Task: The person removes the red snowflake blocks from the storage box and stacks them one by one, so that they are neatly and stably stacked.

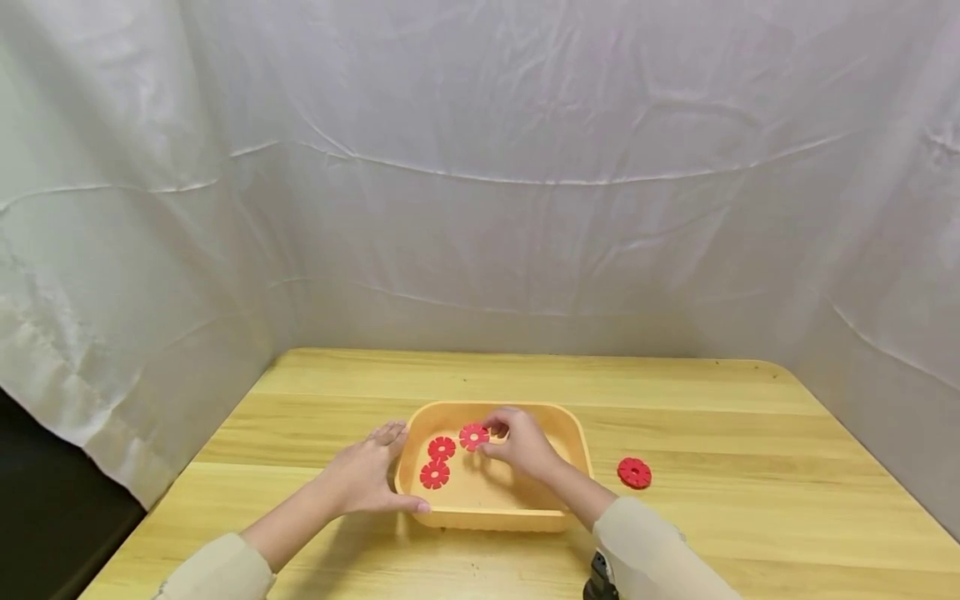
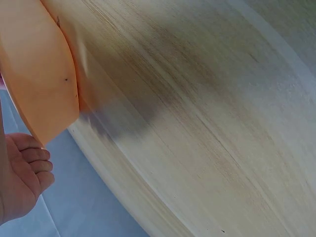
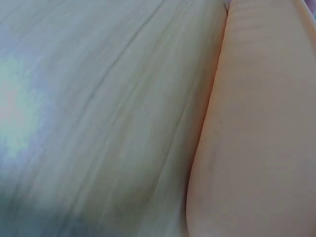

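In the head view a shallow yellow-orange plastic tray (image 1: 495, 520) stands on the table. My left hand (image 1: 367, 473) rests against its left side, fingers spread and the thumb along the near-left corner. The left wrist view also has this hand's fingers (image 2: 35, 160) by the tray's edge. Inside the tray, my right hand (image 1: 521, 446) pinches the right edge of a red notched plastic disc (image 1: 473, 437). Two similar red discs, one farther back (image 1: 441, 448) and one nearer (image 1: 435, 475), lie to the left of it. The right wrist view has only the tray wall (image 3: 256, 123) and tabletop.
Right of the tray, a small pile of red discs (image 1: 634, 472) lies on the wooden table (image 1: 750, 500). White cloth (image 1: 525, 250) hangs behind the table and at both sides. A dark area (image 1: 52, 500) shows at the lower left.
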{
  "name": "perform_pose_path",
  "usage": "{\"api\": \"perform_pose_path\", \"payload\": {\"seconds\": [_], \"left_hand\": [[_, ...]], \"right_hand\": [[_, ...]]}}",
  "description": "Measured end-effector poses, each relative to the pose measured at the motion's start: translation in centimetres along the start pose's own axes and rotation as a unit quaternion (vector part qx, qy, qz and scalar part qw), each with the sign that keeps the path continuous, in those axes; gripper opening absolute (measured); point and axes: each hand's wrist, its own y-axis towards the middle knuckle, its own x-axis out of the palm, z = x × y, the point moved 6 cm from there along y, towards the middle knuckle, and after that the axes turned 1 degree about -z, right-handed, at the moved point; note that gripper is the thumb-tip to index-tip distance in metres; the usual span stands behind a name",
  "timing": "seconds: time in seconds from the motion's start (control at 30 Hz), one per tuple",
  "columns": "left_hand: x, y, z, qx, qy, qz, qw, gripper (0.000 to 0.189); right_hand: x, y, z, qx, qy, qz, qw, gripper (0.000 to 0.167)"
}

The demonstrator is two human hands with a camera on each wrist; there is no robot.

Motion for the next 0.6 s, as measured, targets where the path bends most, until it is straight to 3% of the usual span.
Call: {"api": "perform_pose_path", "payload": {"seconds": [0.6], "left_hand": [[0.1,0.0,0.0,0.000,-0.001,0.001,1.0000,0.110]], "right_hand": [[-2.8,-1.1,0.5,-0.051,-0.030,0.048,0.9971,0.022]]}}
